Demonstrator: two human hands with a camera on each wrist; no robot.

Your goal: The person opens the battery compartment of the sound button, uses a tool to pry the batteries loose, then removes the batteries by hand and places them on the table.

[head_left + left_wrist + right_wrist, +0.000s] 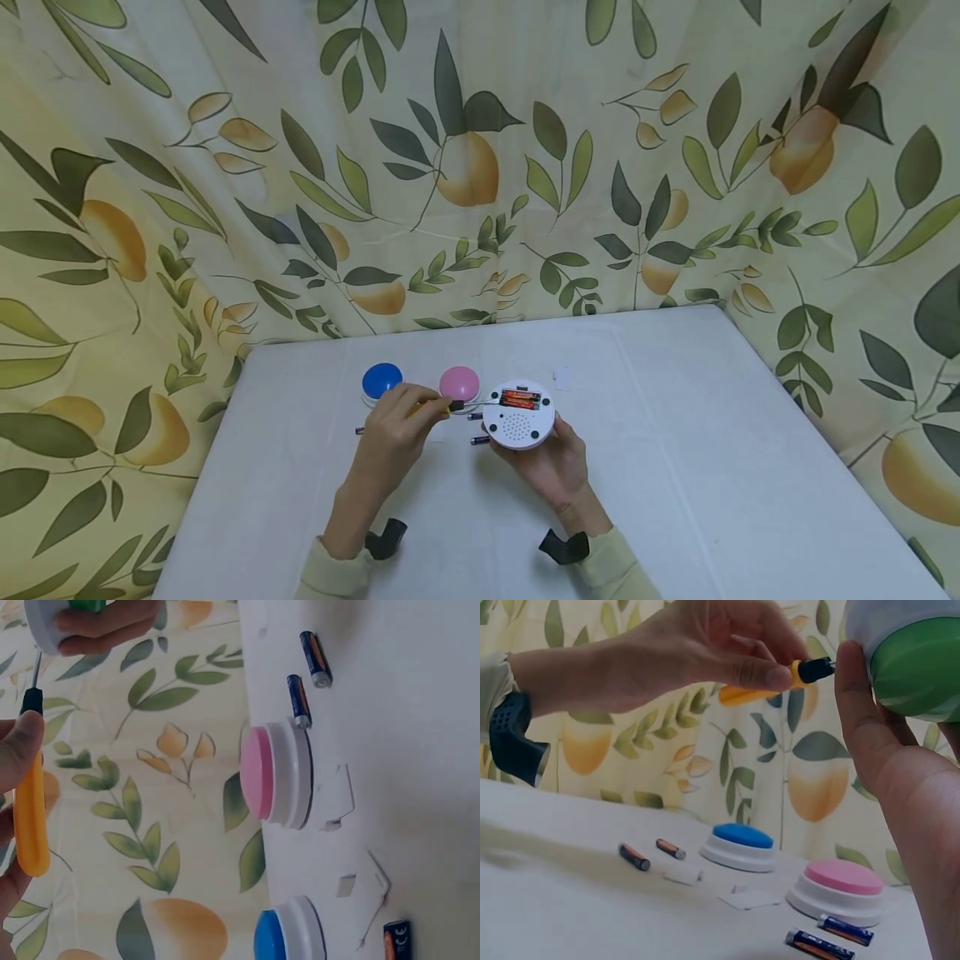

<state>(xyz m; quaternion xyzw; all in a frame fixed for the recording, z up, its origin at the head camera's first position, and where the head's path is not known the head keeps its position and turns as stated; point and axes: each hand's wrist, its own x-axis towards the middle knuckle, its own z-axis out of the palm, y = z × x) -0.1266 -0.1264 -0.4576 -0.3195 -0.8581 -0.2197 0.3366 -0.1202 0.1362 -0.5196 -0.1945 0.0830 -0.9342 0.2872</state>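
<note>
My left hand (pixel 395 427) pinches a screwdriver (pixel 31 802) with a yellow handle and a black collar. Its thin metal shaft reaches to the battery compartment on the underside of a round white buzzer button (pixel 522 432). That button has a green top (pixel 922 671), seen in the right wrist view. Two orange-red batteries (pixel 520 400) lie side by side in the uncovered compartment. My right hand (pixel 553 467) grips the button from below and behind, its underside turned up toward the head camera. The exact contact of the screwdriver's tip is too small to tell.
A blue-topped button (pixel 382 379) and a pink-topped button (pixel 459 382) stand on the white table (pixel 675 467). Loose batteries (pixel 819 945) lie near both. Small white covers (pixel 750 900) lie between them and the table's front. A patterned curtain (pixel 480 167) hangs behind.
</note>
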